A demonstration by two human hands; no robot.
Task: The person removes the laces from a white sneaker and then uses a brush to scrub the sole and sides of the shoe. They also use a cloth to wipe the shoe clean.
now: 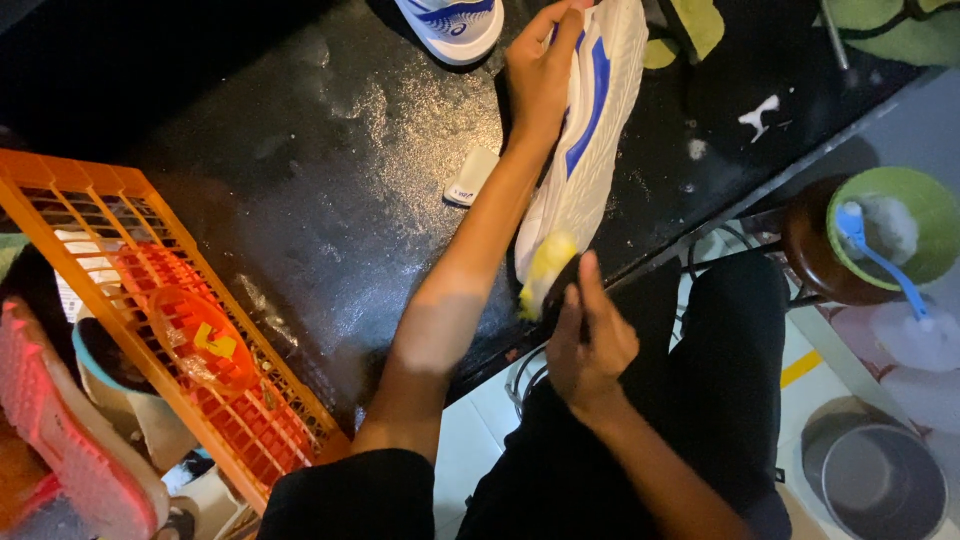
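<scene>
My left hand [541,70] grips the far end of a white shoe [590,130] with blue stripes, which lies sole-side up on a wet black counter [330,170]. My right hand [588,335] holds a yellow sponge [548,268] against the near end of the shoe. A second white and blue shoe [453,24] sits on the counter past my left hand. A small white bar of soap [471,176] lies on the counter left of my left forearm.
An orange plastic crate [170,300] leans at the left with a pink shoe [70,430] beside it. At the right stand a green bowl [925,215] with foam and a blue brush [880,255], and a metal pot [880,480] on the floor.
</scene>
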